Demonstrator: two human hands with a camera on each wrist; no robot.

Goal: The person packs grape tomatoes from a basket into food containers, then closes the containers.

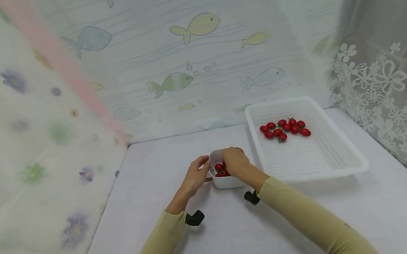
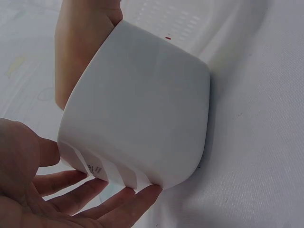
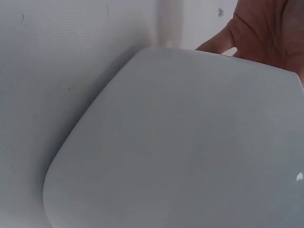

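Left hand (image 1: 195, 177): fingers straight, thumb up by the rim, laid flat vs left wall of small white bowl (image 1: 225, 181); steadies, no real clamp.
Bowl: mid-table, just left of the basket; a few cherry tomatoes (image 1: 219, 167) inside.
Right hand (image 1: 235, 161): curled down into the bowl over the tomatoes; fingertips hidden, can't tell if it's pinching one.
Basket (image 1: 339, 163): white, perforated, w/ approx. ten tomatoes (image 1: 284, 128) at far end.
Risk: bowl is light, so a hard tug prob. tips it; a loose pinch and a tomato rolls off the table.
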